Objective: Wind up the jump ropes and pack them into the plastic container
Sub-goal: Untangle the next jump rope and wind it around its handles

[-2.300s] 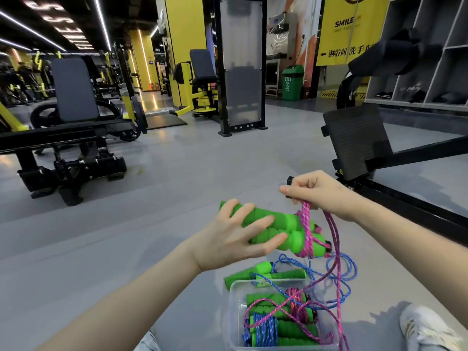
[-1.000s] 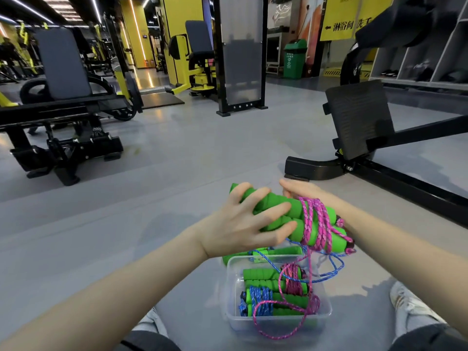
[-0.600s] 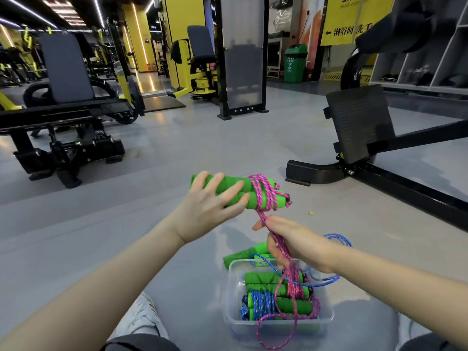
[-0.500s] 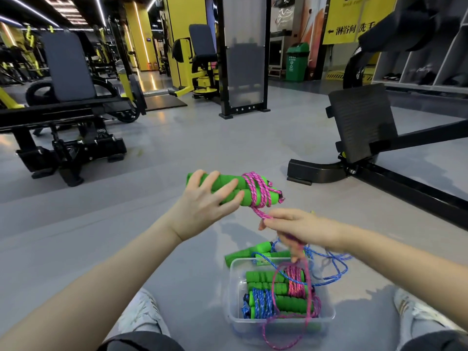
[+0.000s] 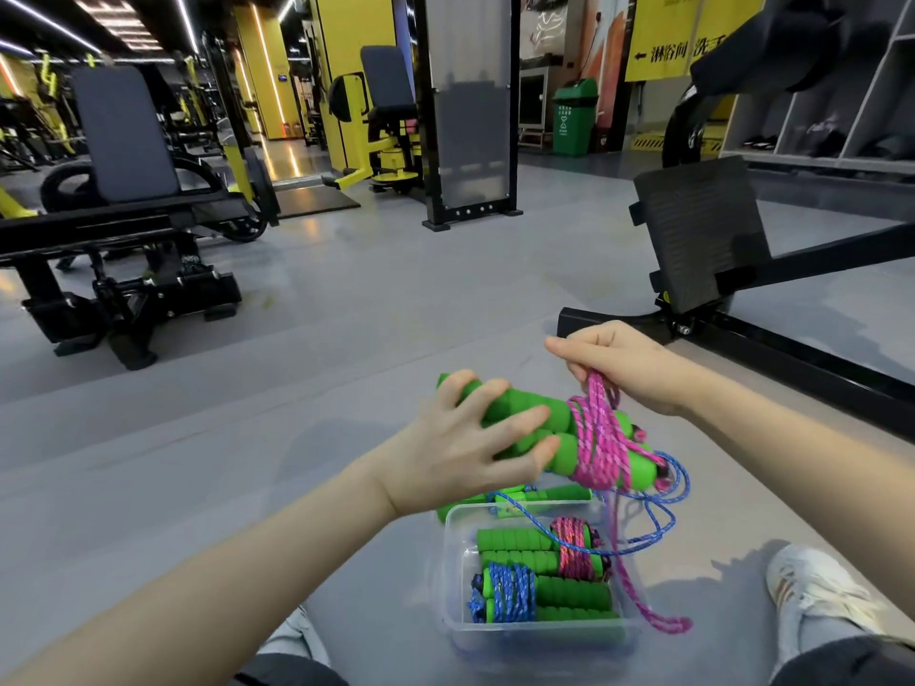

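Left hand (image 5: 460,453) grips the handles (image 5: 549,413) above the container (image 5: 449,576); right hand (image 5: 624,363), pinching the pink rope (image 5: 594,448), has risen from below them, adding a turn, with the tail unwound.

Head-worn view (wide-angle) looks down, close over the plastic container (image 5: 539,636).

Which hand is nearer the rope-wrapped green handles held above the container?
Left. The left hand grips the green handles directly. The right hand is above their wrapped end, pinching the pink rope and not touching the foam.
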Demonstrator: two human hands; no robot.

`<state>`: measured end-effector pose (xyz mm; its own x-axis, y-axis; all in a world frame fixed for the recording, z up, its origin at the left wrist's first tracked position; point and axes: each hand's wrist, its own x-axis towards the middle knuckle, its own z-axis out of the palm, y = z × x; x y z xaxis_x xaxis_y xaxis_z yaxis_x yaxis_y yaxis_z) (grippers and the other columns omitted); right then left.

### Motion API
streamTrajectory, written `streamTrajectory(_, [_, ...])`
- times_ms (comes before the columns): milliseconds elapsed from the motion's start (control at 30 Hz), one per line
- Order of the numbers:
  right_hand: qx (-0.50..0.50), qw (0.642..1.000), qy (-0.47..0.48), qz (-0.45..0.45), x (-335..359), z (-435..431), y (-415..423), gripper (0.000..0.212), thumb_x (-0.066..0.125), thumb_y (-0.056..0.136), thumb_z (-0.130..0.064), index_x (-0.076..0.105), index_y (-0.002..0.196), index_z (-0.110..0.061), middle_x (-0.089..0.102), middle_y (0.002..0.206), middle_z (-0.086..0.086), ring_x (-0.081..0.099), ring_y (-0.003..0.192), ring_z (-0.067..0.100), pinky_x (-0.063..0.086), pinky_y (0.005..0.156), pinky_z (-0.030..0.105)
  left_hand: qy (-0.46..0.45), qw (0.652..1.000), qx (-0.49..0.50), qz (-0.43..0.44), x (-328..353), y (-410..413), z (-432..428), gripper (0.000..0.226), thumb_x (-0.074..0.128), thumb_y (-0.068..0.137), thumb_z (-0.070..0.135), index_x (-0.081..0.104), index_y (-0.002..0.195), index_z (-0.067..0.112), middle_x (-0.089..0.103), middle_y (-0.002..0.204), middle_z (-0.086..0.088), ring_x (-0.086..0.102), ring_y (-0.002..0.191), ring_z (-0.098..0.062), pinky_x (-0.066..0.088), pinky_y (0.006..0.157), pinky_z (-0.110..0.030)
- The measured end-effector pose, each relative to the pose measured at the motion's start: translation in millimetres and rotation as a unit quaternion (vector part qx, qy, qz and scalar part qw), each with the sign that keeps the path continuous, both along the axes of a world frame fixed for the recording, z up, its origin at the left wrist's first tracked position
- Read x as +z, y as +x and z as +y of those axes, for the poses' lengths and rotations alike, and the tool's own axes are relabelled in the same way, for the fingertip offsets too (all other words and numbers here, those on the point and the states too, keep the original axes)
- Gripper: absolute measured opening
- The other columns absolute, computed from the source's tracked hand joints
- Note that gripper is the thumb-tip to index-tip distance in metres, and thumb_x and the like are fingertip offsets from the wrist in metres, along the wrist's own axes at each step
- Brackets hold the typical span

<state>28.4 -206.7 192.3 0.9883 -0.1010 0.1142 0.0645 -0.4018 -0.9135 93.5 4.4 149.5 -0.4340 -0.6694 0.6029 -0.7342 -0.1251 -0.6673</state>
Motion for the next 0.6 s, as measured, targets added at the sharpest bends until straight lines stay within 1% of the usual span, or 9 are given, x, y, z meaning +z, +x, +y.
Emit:
streamTrajectory(100, [-0.035,0.992,0.117,0.044,-24.2,-6.2,3.4,0.037,0.048,0.094,-0.024,0.049,0.059,-0.012,0.048,0.05,-0.004,0.042,0.041,0.005,0.035,0.049,0.016,-0.041,0.998,-0.016,0.038,4.5,-8.6,-7.4,0.016,0.049,0.096,0.019,0.05,0.112,0.022,0.052,0.121,-0.003,0.057,0.094,-0.031,0.042,0.077,-0.039])
streamTrajectory(133, [-0.052,0.979,0.191,0.054,-34.4,-6.2,1.9,0.032,0.045,0.095,-0.017,0.048,0.064,-0.012,0.049,0.055,-0.002,0.045,0.041,0.005,0.04,0.051,0.016,-0.06,0.997,-0.003,0.051,7.4,-6.5,-7.9,0.019,0.047,0.096,0.016,0.049,0.113,0.022,0.05,0.123,-0.003,0.055,0.097,-0.031,0.041,0.078,-0.039])
streamTrajectory(167, [-0.05,0.958,0.274,0.064,-43.4,-4.0,-0.4,0.027,0.041,0.093,-0.012,0.045,0.067,-0.012,0.048,0.057,-0.001,0.044,0.039,0.006,0.042,0.051,0.016,-0.078,0.995,0.02,0.059,10.9,-1.4,-7.4,0.023,0.049,0.094,0.014,0.048,0.115,0.022,0.048,0.125,-0.003,0.053,0.098,-0.031,0.039,0.08,-0.04])
streamTrajectory(200, [-0.028,0.944,0.322,0.073,-48.4,2.2,-3.3,0.026,0.038,0.093,-0.012,0.042,0.067,-0.013,0.043,0.053,-0.001,0.037,0.036,0.007,0.04,0.048,0.018,-0.09,0.993,0.049,0.062,14.2,5.8,-6.5,0.027,0.051,0.091,0.013,0.047,0.117,0.022,0.047,0.126,-0.003,0.052,0.098,-0.031,0.038,0.08,-0.04])
streamTrajectory(233, [-0.002,0.941,0.328,0.085,-51.3,9.8,-5.2,0.03,0.034,0.095,-0.017,0.042,0.067,-0.012,0.038,0.049,-0.001,0.029,0.034,0.007,0.037,0.044,0.018,-0.095,0.991,0.08,0.058,16.8,14.2,-4.6,0.031,0.053,0.089,0.012,0.047,0.117,0.022,0.049,0.125,-0.004,0.052,0.097,-0.032,0.038,0.08,-0.041])
streamTrajectory(300, [0.023,0.955,0.275,0.108,-48.8,27.6,-6.7,0.039,0.029,0.1,-0.028,0.048,0.072,-0.01,0.034,0.044,0.0,0.019,0.032,0.008,0.031,0.039,0.021,-0.093,0.985,0.14,0.037,16.2,31.5,2.5,0.034,0.054,0.085,0.009,0.047,0.115,0.021,0.058,0.12,-0.005,0.058,0.091,-0.033,0.041,0.075,-0.041])
streamTrajectory(433, [0.075,0.973,0.124,0.179,-25.2,45.5,-14.0,0.025,0.031,0.102,-0.023,0.048,0.089,-0.009,0.036,0.042,-0.003,0.017,0.03,0.008,0.033,0.037,0.02,-0.036,0.979,0.199,0.012,2.4,48.7,20.3,0.036,0.035,0.086,0.0,0.047,0.114,0.02,0.058,0.116,-0.008,0.062,0.083,-0.035,0.045,0.07,-0.041])
streamTrajectory(500, [0.111,0.966,0.048,0.228,-12.0,44.1,-18.2,0.024,0.034,0.102,-0.025,0.048,0.089,-0.011,0.033,0.043,-0.004,0.018,0.03,0.007,0.039,0.038,0.02,-0.001,0.976,0.22,0.01,-0.9,52.8,25.4,0.041,0.022,0.089,-0.002,0.047,0.113,0.018,0.064,0.11,-0.009,0.062,0.081,-0.035,0.044,0.069,-0.041])
streamTrajectory(600, [0.129,0.964,-0.079,0.219,11.1,41.1,-22.0,0.025,0.045,0.098,-0.028,0.052,0.079,-0.013,0.03,0.045,-0.005,0.025,0.033,0.007,0.044,0.041,0.02,0.039,0.972,0.231,-0.006,-4.4,58.9,31.9,0.04,0.031,0.081,-0.002,0.047,0.112,0.016,0.065,0.106,-0.01,0.06,0.077,-0.035,0.042,0.068,-0.041])
